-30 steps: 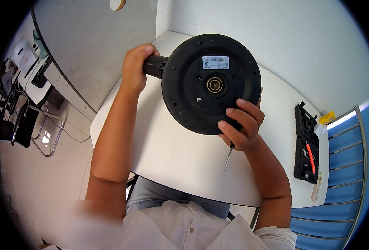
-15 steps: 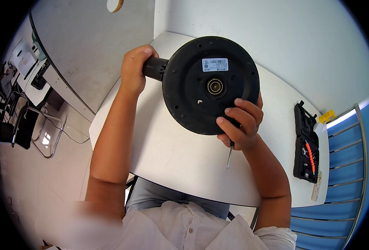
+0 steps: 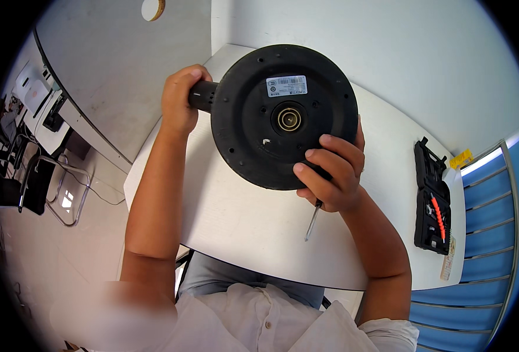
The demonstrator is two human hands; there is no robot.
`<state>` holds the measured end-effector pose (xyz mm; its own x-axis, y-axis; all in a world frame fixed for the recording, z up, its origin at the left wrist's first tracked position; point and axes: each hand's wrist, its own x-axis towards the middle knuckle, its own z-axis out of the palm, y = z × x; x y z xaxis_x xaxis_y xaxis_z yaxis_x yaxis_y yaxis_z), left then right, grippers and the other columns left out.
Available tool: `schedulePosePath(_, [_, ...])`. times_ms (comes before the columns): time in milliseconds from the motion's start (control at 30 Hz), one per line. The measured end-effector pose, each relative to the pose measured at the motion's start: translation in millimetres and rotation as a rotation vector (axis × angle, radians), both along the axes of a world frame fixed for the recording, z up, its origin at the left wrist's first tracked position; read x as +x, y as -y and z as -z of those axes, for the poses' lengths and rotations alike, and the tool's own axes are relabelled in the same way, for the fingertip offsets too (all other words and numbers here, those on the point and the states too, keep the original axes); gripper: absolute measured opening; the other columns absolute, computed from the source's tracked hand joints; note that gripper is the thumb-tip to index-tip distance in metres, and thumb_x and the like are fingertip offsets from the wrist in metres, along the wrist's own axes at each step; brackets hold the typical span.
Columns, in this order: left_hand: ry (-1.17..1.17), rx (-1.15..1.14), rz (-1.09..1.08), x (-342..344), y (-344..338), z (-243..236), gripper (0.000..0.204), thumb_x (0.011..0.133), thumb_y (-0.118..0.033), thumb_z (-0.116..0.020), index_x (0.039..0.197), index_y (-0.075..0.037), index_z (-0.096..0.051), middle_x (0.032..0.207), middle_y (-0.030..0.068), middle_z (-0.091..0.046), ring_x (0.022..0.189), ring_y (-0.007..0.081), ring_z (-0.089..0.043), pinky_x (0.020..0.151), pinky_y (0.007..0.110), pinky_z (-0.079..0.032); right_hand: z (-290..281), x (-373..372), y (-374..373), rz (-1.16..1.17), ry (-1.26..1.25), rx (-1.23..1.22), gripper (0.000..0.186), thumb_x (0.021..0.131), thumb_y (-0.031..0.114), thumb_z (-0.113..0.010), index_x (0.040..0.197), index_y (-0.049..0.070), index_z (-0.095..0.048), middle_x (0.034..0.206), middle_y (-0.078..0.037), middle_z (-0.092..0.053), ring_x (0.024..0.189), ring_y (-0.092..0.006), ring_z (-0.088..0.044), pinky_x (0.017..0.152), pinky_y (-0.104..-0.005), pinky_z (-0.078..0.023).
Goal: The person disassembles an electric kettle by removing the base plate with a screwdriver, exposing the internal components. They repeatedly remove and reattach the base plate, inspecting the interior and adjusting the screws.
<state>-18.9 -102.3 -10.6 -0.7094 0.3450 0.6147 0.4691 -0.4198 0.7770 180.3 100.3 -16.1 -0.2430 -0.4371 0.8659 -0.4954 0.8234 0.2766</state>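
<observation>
A round black electric kettle is held up above the table, its underside toward me. A white label is on that underside, and a round socket with brass-coloured rings sits at its centre. Small holes run around the rim. My left hand is closed around the handle at the left. With its fingers spread over the lower right edge, my right hand grips the kettle. It also holds a screwdriver, whose thin metal shaft points down below the fingers; most of its handle is hidden.
On the right of the white table lies an open black tool case with an orange flexible shaft in it. A yellow object is beside it. A metal-railed blue panel stands right; a chair stands left.
The kettle has shifted slightly left and up in the picture, with both hands on it. The screwdriver has moved left along with the right hand and its shaft slants more.
</observation>
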Motion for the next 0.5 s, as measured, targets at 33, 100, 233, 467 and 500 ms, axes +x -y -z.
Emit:
schedulePosePath(33, [-0.007, -0.004, -0.001, 0.0, 0.1, -0.6, 0.033, 0.087, -0.025, -0.044, 0.066, -0.001, -0.051, 0.066, 0.0038, -0.049, 0.065, 0.0116, -0.043, 0.062, 0.026, -0.035, 0.1, -0.4, 0.2, -0.001, -0.001, -0.003, 0.025, 0.096, 0.045, -0.042, 0.097, 0.025, -0.057, 0.099, 0.003, -0.053, 0.107, -0.0191, -0.050, 0.107, -0.0631, -0.026])
schedulePosePath(100, [-0.015, -0.010, -0.002, -0.3, 0.2, -1.1, 0.033, 0.087, -0.025, -0.044, 0.066, -0.001, -0.051, 0.066, 0.0039, -0.050, 0.065, 0.0116, -0.043, 0.061, 0.026, -0.035, -0.1, 0.6, 1.7, 0.009, 0.017, -0.007, 0.025, 0.096, 0.045, -0.041, 0.096, 0.025, -0.056, 0.100, 0.003, -0.053, 0.108, -0.0186, -0.049, 0.107, -0.0631, -0.026])
schedulePosePath(233, [0.001, -0.006, 0.020, -1.1, 1.4, -0.1, 0.033, 0.087, -0.025, -0.043, 0.066, -0.001, -0.052, 0.066, 0.0042, -0.050, 0.063, 0.0113, -0.043, 0.059, 0.026, -0.035, 0.9, 0.8, 5.5, 0.026, 0.007, -0.017, 0.025, 0.097, 0.047, -0.040, 0.095, 0.027, -0.055, 0.103, 0.004, -0.054, 0.110, -0.0175, -0.048, 0.106, -0.0622, -0.026])
schedulePosePath(467, [-0.032, -0.012, 0.003, 2.9, 1.2, -3.3, 0.032, 0.087, -0.025, -0.043, 0.067, -0.001, -0.053, 0.065, 0.0035, -0.050, 0.062, 0.0110, -0.044, 0.057, 0.026, -0.036, 5.1, 2.5, 5.3, 0.080, -0.053, 0.024, 0.021, 0.096, 0.047, -0.041, 0.094, 0.030, -0.053, 0.104, 0.006, -0.054, 0.107, -0.0165, -0.047, 0.105, -0.0596, -0.027])
schedulePosePath(500, [-0.026, -0.007, 0.007, 3.7, 1.3, -3.6, 0.032, 0.087, -0.024, -0.044, 0.067, -0.001, -0.053, 0.065, 0.0033, -0.050, 0.062, 0.0109, -0.044, 0.057, 0.026, -0.035, 5.1, 2.2, 5.5, 0.079, -0.062, 0.027, 0.020, 0.096, 0.046, -0.042, 0.094, 0.030, -0.053, 0.104, 0.006, -0.054, 0.107, -0.0166, -0.047, 0.104, -0.0598, -0.027])
